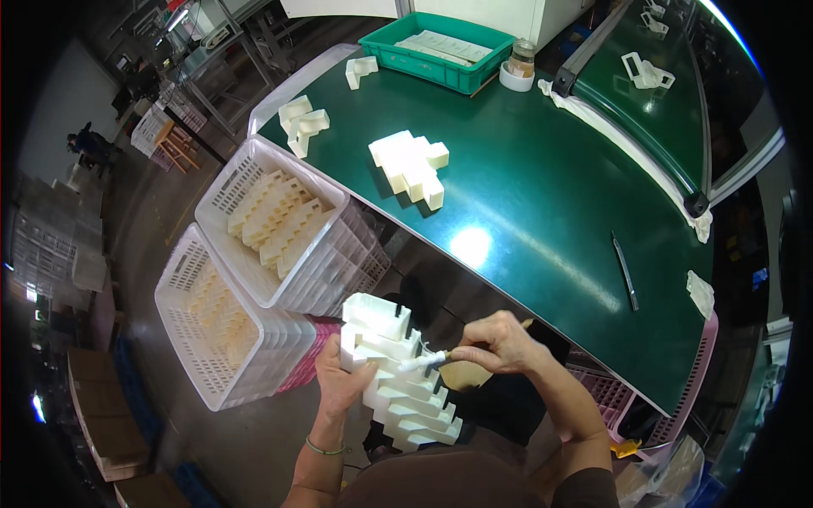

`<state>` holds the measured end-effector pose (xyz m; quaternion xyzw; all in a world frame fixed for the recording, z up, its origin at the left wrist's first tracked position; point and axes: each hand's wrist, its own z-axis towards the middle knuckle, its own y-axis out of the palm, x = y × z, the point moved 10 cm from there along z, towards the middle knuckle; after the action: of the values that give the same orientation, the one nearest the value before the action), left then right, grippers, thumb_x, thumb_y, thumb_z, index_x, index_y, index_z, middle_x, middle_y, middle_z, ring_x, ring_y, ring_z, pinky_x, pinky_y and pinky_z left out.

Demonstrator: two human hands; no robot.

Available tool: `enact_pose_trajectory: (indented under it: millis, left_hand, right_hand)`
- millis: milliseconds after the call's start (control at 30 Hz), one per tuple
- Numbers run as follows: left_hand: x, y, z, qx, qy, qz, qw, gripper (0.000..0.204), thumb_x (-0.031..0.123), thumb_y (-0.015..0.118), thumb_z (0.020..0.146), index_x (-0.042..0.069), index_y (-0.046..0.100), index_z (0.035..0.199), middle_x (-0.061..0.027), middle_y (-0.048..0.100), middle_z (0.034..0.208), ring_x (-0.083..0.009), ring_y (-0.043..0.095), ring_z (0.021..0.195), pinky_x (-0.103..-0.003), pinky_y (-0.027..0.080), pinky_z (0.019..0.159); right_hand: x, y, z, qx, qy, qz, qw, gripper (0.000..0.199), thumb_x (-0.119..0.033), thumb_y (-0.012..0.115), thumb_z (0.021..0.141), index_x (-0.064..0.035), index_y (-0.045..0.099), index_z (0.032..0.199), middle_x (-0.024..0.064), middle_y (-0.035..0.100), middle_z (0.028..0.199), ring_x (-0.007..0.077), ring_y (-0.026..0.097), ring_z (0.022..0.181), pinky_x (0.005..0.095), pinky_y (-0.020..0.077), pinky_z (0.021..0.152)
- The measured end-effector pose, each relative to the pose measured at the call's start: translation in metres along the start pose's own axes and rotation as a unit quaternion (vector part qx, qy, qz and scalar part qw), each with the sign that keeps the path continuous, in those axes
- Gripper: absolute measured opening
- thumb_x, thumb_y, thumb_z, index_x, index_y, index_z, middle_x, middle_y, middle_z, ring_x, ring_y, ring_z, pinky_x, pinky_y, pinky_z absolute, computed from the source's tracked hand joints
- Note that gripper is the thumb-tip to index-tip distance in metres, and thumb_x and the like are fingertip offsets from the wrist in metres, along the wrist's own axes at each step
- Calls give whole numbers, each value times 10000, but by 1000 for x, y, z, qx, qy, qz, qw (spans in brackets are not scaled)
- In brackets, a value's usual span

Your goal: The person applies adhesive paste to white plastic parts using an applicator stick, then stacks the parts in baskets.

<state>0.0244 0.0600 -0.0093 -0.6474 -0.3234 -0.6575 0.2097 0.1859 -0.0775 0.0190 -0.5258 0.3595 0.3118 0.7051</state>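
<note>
My left hand [340, 379] is closed round the left side of a stack of white, step-shaped plastic parts [405, 396], held tilted over my lap. The thumb lies across the front of the stack. My right hand [506, 340] pinches a short tool with a white, cloth-like tip [428, 361]. That tip rests on or just over the stack's upper right side; whether it touches, I cannot tell. On the green table [525, 195] in front sits another white stack [411, 168]. Loose white parts [303, 125] lie farther left.
Left of the table stand two piles of white baskets; the upper basket [254, 152] and the lower basket [182, 271] hold stacked parts. A green tray [398, 55] with papers, a jar [523, 57], a dark pen-like tool [624, 269] and a conveyor belt [652, 110] are beyond.
</note>
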Motion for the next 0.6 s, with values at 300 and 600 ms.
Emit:
enact_pose_trajectory:
  millis: [300,600]
  left_hand:
    - [-2,-5,1,-1,0,27,1000,305,-9,688,692,12,546,960,-48,632,904,-86,587,803,-253,482,742]
    - [-18,-2,10,-9,-33,47,998,327,6,688,694,14,545,987,-57,629,936,-93,584,819,-256,477,764]
  right_hand:
    - [22,16,-14,117,26,224,967,208,-149,673,836,-7,610,697,52,591,563,114,555,485,259,419,460]
    - [-1,-6,2,102,-39,-26,994,217,-212,695,802,-70,596,670,52,586,596,217,587,507,302,427,448]
